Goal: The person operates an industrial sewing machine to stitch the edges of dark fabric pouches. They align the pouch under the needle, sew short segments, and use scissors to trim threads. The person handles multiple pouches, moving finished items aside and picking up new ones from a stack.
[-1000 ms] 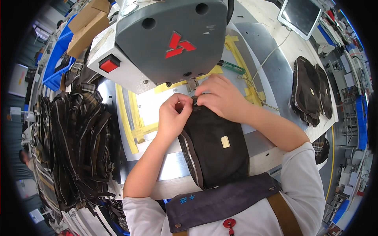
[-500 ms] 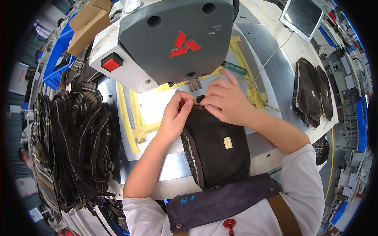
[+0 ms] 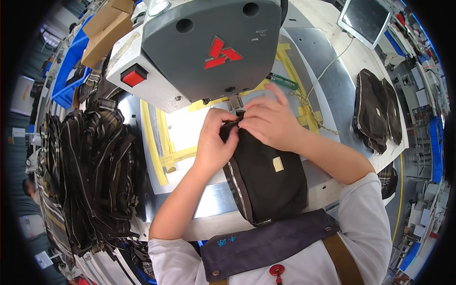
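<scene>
A dark brown zippered pouch [image 3: 268,190] lies between my forearms, its near end close to my apron. A metal zipper runs along its left side, and a small cream label sits on its face. My left hand [image 3: 215,137] pinches the far left corner of the pouch, thumb and fingers closed on the edge. My right hand [image 3: 273,121] grips the same far end from the right, with its fingertips bent onto the fabric and one finger raised. Both hands meet just below the sewing machine head [image 3: 213,52]. What lies under the fingertips is mostly hidden.
Left stands a heap of dark plaid zippered pieces [image 3: 85,171], with a blue bin [image 3: 71,85] and cardboard box [image 3: 107,33] behind. Finished-looking pouches [image 3: 373,111] lie right. A green-handled tool [image 3: 284,81], cord [image 3: 308,102] and screen [image 3: 365,21] are beyond my right hand.
The pouch's far end has shifted slightly away from me, toward the machine, and its body has swung a little to the right. My left thumb has moved down, apart from the right fingertips.
</scene>
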Available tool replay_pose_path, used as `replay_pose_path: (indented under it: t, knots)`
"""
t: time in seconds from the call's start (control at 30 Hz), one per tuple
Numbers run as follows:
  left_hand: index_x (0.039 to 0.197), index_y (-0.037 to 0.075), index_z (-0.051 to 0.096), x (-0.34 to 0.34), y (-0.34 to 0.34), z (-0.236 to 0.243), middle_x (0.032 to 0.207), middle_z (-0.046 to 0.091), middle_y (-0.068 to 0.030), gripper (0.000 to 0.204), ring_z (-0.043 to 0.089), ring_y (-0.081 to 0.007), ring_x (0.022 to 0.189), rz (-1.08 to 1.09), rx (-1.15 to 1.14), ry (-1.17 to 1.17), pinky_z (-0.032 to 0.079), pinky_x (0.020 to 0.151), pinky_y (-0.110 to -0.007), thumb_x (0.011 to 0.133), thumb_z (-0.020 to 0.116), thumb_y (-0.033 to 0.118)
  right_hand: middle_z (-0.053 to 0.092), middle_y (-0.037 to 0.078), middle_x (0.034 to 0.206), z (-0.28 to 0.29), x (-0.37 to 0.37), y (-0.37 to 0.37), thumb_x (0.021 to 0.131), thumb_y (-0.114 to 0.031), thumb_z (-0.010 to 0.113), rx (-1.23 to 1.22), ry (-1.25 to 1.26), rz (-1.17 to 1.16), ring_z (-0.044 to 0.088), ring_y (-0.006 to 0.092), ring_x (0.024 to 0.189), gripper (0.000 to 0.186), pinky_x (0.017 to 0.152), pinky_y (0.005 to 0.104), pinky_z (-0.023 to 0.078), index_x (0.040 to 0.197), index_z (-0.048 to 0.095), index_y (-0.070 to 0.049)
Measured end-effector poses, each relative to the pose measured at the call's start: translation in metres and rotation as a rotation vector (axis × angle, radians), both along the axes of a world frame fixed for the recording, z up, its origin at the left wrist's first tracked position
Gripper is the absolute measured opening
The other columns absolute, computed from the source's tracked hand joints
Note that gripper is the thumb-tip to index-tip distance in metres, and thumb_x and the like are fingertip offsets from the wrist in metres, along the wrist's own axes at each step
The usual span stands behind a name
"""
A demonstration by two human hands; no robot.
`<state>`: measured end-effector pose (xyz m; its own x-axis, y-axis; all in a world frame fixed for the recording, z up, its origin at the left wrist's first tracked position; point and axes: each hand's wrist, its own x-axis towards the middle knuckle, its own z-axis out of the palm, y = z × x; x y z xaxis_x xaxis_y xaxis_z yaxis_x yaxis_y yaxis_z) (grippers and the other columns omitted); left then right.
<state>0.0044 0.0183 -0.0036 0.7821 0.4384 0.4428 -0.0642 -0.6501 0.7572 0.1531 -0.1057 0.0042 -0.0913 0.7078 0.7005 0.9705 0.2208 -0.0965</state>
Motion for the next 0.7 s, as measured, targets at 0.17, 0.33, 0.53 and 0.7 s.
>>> replay_pose_path:
  t: [0.17, 0.33, 0.53, 0.7]
  knots:
    - [0.086, 0.004, 0.061, -0.001, 0.000, -0.002, 0.091, 0.060, -0.0077, 0.024, 0.063, -0.0272, 0.085, -0.035, 0.169, -0.026, 0.053, 0.069, -0.035, 0.068, 0.073, -0.006, 0.061, -0.001, 0.088, 0.002, 0.000, -0.009, 0.074, -0.018, 0.074, -0.016, -0.024, 0.129, 0.059, 0.0156, 0.098, 0.012, 0.106, 0.0529, 0.033, 0.082, 0.066, -0.014]
    - [0.083, 0.007, 0.063, -0.002, -0.002, 0.004, 0.088, 0.060, -0.0036, 0.025, 0.063, -0.0231, 0.080, -0.055, 0.384, -0.034, 0.054, 0.063, -0.034, 0.062, 0.072, -0.004, 0.063, -0.001, 0.088, 0.026, 0.005, -0.002, 0.073, -0.016, 0.074, -0.146, 0.363, 0.045, 0.059, 0.0198, 0.094, 0.012, 0.096, 0.0448, 0.041, 0.079, 0.065, -0.012]
    - [0.083, 0.006, 0.063, -0.001, -0.008, 0.002, 0.087, 0.059, -0.0038, 0.027, 0.062, -0.0218, 0.079, -0.140, 0.534, -0.074, 0.053, 0.061, -0.032, 0.060, 0.069, -0.005, 0.062, 0.009, 0.077, 0.018, 0.014, 0.003, 0.079, -0.013, 0.064, -0.668, 0.685, -0.011, 0.059, 0.0287, 0.080, 0.009, 0.080, 0.0389, 0.045, 0.079, 0.063, -0.004]
    - [0.084, 0.007, 0.062, -0.002, -0.008, -0.003, 0.085, 0.058, -0.0057, 0.028, 0.062, -0.0229, 0.075, -0.101, 0.486, -0.013, 0.051, 0.059, -0.033, 0.061, 0.072, -0.004, 0.062, 0.008, 0.078, 0.004, 0.006, 0.006, 0.079, -0.015, 0.064, -0.508, 0.495, -0.016, 0.061, 0.0266, 0.080, 0.009, 0.085, 0.0396, 0.044, 0.081, 0.064, -0.006]
